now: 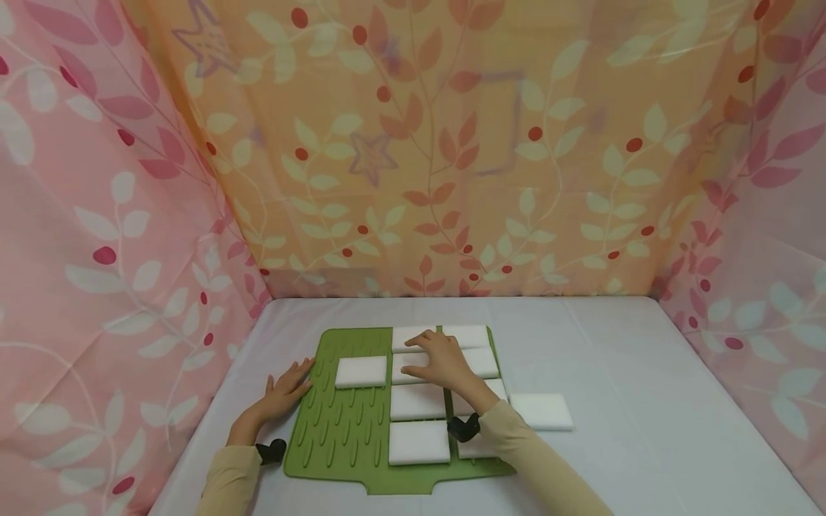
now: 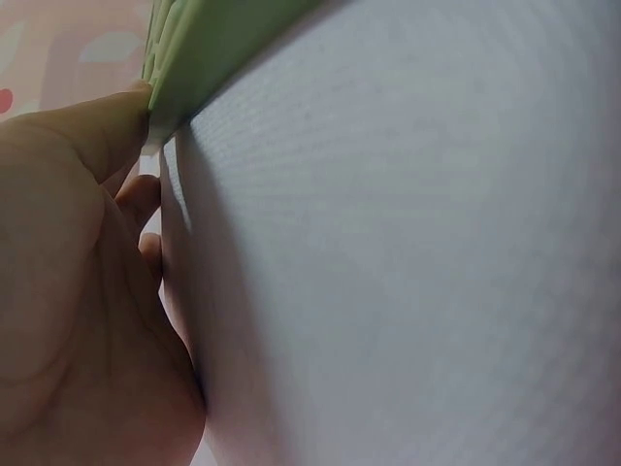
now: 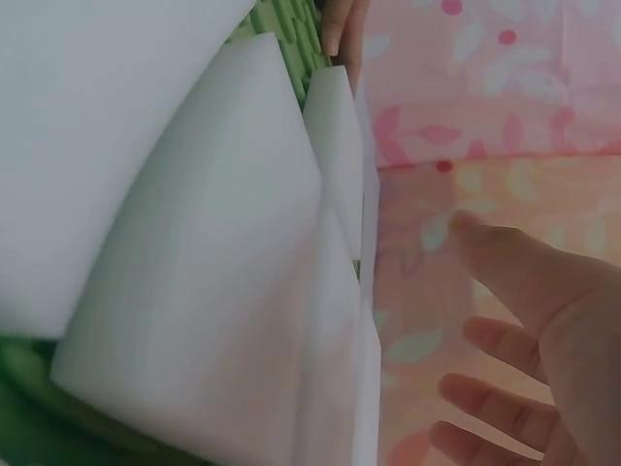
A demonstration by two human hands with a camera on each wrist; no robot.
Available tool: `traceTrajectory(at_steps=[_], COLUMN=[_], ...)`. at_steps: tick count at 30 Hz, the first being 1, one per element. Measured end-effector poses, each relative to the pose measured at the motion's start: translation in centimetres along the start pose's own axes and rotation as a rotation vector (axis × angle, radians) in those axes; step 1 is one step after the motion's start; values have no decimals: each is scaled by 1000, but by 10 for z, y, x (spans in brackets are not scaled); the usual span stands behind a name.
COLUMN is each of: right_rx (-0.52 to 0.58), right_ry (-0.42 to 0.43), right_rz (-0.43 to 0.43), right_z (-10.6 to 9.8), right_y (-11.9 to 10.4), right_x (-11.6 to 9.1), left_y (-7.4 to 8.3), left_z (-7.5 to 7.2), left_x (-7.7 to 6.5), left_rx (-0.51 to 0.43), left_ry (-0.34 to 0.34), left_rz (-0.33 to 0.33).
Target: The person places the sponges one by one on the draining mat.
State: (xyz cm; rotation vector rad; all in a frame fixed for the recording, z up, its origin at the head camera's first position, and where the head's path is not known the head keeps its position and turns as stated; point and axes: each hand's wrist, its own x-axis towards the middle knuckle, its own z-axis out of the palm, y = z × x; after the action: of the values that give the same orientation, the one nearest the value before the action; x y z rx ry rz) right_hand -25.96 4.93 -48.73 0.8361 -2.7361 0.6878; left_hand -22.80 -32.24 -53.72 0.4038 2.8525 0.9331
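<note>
A green ridged drying mat (image 1: 343,437) lies on the table with several white sponge-like blocks on it, most of them in two columns. One white block (image 1: 361,372) sits apart on the mat's left part. My left hand (image 1: 282,393) rests at the mat's left edge, and in the left wrist view its thumb (image 2: 107,126) touches the rim. Above the upper blocks hangs my right hand (image 1: 442,360), fingers spread and nothing between them. In the right wrist view, that hand (image 3: 572,359) is apart from the nearest white block (image 3: 209,262).
Another white block (image 1: 540,412) lies off the mat, by its right edge. A pale cloth covers the table (image 1: 632,387). Flowered curtains (image 1: 419,143) stand behind the table and on both sides. Dark wrist cameras (image 1: 271,451) sit at both cuffs.
</note>
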Motion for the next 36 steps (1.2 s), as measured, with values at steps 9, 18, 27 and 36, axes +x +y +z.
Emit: traceTrajectory(at_steps=[9,18,27,36], right_rx=[30,36,52,64], right_ry=[16,45,95,127], right_rz=[29,54,62,89], right_z=[-8,-18,-29,-36], right_y=[6,15,26,44], right_x=[-12,-25,-40,-57], left_y=[0,-1,-2,-2], left_z=[0,0,1,1], left_x=[0,0,1,1], left_rx=[-11,-4,-5,-2], left_ry=[-5,-6,4,2], left_rz=[-6,-10,-6,-11])
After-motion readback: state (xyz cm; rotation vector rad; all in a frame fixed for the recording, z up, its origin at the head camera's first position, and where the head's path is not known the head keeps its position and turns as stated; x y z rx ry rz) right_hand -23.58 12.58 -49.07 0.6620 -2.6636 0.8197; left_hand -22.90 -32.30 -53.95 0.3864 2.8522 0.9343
